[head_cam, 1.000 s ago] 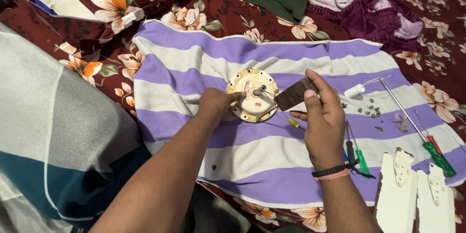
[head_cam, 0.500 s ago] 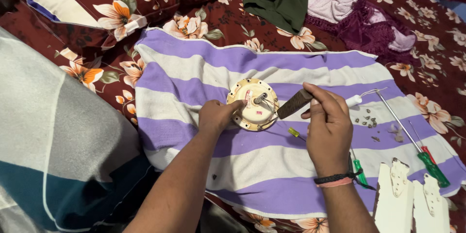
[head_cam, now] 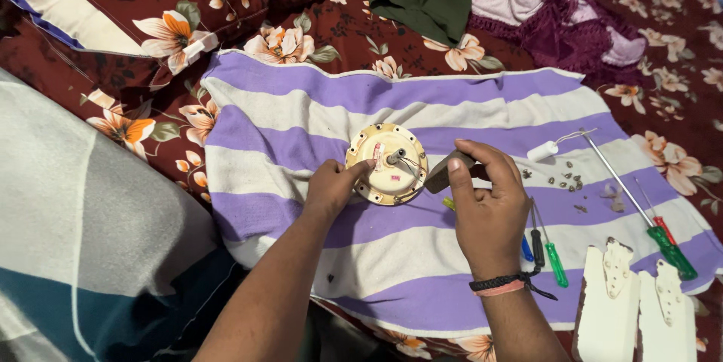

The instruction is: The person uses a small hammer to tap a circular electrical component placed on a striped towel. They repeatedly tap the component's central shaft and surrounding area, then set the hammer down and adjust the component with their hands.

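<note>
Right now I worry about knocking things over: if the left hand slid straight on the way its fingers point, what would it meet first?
The left hand already touches the round cream motor housing, so that comes first; beyond it probably lies the right hand.

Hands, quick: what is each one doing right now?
Left hand: fingers curled, gripping the edge of the round cream motor on the striped towel.
Right hand: closed on a flat dark tool pointed at the motor.

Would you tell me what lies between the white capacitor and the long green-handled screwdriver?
In the head view, small loose screws lie scattered on the striped towel between the white capacitor and the long green-handled screwdriver.
</note>
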